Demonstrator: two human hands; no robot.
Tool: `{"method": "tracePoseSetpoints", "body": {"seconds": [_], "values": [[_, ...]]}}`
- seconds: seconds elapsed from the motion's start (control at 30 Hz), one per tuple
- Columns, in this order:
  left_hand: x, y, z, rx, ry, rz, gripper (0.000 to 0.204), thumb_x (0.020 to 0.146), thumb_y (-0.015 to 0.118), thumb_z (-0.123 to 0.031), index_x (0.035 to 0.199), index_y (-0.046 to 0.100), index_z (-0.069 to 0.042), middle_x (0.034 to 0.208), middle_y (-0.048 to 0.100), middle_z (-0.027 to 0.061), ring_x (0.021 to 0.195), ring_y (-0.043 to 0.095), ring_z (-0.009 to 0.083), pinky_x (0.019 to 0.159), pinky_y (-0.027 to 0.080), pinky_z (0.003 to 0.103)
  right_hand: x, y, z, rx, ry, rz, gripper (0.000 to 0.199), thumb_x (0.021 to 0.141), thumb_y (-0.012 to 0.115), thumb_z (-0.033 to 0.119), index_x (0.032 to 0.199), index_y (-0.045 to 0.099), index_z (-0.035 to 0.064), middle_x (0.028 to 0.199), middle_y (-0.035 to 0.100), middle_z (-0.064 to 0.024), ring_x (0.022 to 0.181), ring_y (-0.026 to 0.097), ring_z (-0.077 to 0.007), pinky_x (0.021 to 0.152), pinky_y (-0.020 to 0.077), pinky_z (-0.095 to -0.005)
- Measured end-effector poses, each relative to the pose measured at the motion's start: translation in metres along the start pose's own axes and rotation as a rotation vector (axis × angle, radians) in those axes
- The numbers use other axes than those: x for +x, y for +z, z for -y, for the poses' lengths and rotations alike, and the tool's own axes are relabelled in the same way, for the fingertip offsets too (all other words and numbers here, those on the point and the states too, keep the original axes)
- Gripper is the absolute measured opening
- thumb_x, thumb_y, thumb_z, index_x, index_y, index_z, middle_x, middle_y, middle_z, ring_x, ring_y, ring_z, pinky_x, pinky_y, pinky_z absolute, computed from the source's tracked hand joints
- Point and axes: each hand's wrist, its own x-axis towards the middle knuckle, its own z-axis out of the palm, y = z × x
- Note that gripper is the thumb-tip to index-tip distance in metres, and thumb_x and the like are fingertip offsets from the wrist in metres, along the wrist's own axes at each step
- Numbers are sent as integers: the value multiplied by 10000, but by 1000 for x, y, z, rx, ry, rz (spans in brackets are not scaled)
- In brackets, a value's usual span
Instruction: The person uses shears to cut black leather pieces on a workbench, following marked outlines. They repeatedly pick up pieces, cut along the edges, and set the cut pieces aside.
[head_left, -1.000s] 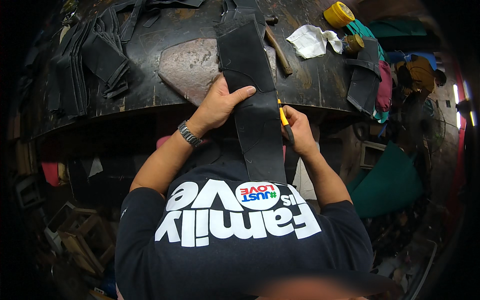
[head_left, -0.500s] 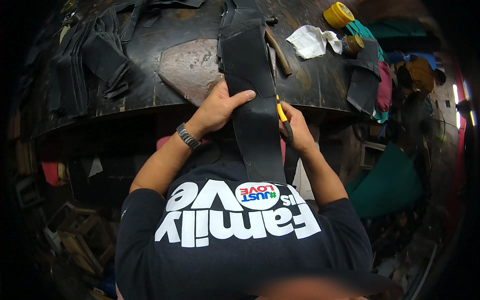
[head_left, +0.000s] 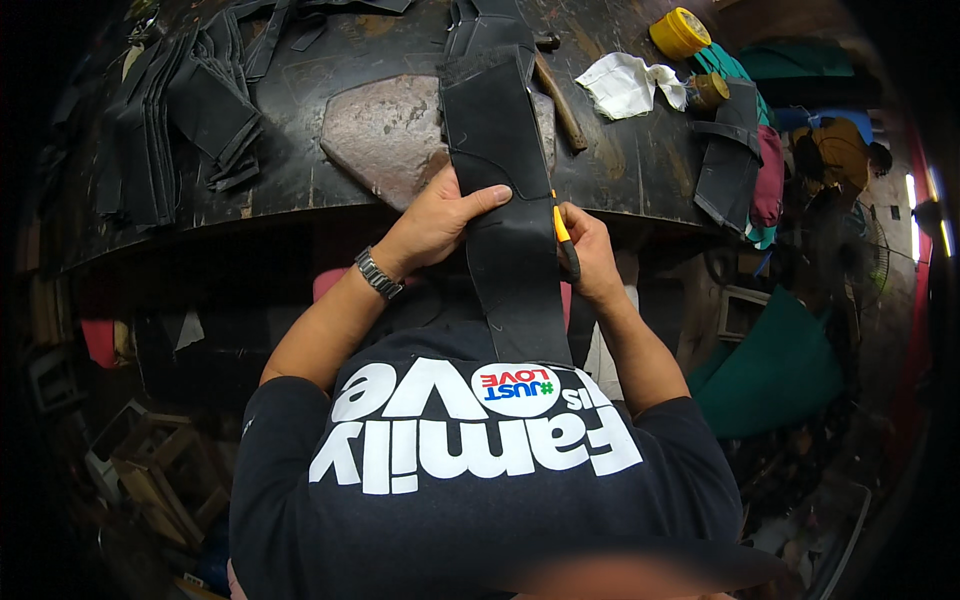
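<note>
A long strip of black leather-like material (head_left: 515, 270) runs from the dark table toward my chest. My left hand (head_left: 438, 218) is closed on its left edge, the thumb pressed on top and the fingers underneath. At the strip's right edge, my right hand (head_left: 590, 252) grips a pair of scissors with yellow and black handles (head_left: 562, 230). The scissor tips touch or nearly touch that edge; the blades are mostly hidden. A dark thread or cut line curves across the strip just above my left thumb.
A flat brownish stone slab (head_left: 382, 130) lies partly under the strip. Beyond it rests a hammer with a wooden handle (head_left: 562, 108). White cloth (head_left: 625, 82), a yellow tub (head_left: 680, 33) and stacked black pieces (head_left: 150, 140) are on the table (head_left: 300, 185).
The scissor handles have drawn closer together in my right hand, which shifted very slightly left. My left hand and the strip hold nearly the same place.
</note>
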Motion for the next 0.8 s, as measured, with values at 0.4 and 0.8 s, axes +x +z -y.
{"method": "tracePoseSetpoints", "body": {"seconds": [0.4, 0.8], "values": [[-3, 5, 0, 1, -31, 47, 359, 922, 588, -46, 1260, 470, -20, 1173, 589, 61, 1047, 586, 122, 885, 509, 272, 6, 4, 9, -35, 22, -23, 151, 809, 616, 12, 821, 470, 47, 606, 487, 13, 486, 461, -51, 443, 381, -210], [-6, 10, 3, 39, -72, 57, 326, 926, 593, -76, 1230, 493, -11, 1140, 604, 61, 992, 601, 107, 843, 516, 260, 17, 4, 19, -27, 0, -55, 180, 811, 677, 68, 824, 501, 37, 661, 525, 14, 575, 500, -30, 482, 407, -200]]}}
